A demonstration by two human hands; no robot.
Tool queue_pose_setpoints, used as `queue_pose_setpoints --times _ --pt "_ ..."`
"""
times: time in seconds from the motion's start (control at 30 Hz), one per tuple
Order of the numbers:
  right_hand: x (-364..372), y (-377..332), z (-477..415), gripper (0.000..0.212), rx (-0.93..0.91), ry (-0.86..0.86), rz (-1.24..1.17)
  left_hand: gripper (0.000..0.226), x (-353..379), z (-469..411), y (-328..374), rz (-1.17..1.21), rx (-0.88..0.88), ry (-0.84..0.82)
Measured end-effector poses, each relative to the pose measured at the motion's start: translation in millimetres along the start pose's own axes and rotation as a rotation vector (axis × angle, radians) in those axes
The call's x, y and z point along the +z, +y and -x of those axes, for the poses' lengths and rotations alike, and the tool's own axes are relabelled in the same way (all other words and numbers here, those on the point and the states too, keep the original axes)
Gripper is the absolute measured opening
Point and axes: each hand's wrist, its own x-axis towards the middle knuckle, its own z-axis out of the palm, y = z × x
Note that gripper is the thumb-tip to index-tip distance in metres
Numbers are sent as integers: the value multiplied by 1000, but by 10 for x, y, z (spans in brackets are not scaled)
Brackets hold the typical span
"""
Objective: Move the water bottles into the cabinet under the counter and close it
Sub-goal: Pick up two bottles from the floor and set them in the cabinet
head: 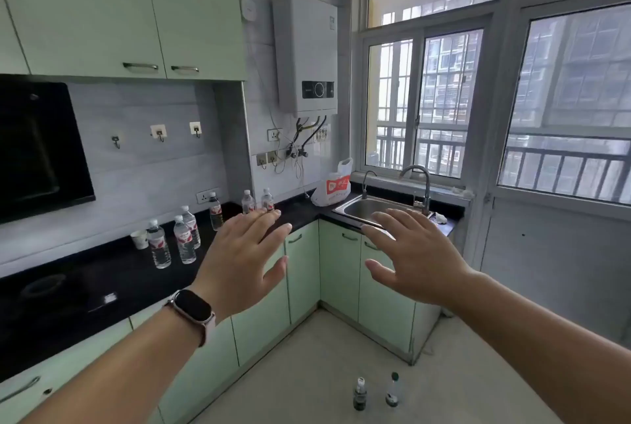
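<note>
Bare floor [307, 372] lies nearest, with two small bottles [360, 393] standing on it, side by side, nearer the camera than the sink. Above them both hands are raised with palms forward and fingers spread, gripping nothing: the left hand [244, 254], with a watch [191, 309] on its wrist, and the right hand [415, 258], which hangs in front of the sink [367, 208]. Pale green cabinet doors [338, 270] run under the black counter [112, 273], and those in view are shut. On the counter, left of the sink, stand six water bottles: three close together [185, 244] beside a paper cup [140, 239], one with a dark cap [215, 211] further along toward the sink, and two [248, 201] at the back near the wall, partly hidden by the left fingertips. A white plastic bag [333, 186] sits on the counter just left of the sink. A tap [421, 186] rises behind the sink, below the window [423, 106].
</note>
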Motion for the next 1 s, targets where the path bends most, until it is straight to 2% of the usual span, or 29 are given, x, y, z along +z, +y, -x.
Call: queue_pose_setpoints --times 0.23,0.47,1.0 --pt "408 -30 256 59 24 -123 17 48 452 97 144 37 5 -80" --pt "968 288 474 59 23 -152 -32 48 999 -49 479 81 24 -127" --pt "2454 1932 882 61 26 -218 -222 47 2567 -1006 1793 102 -80 -345"
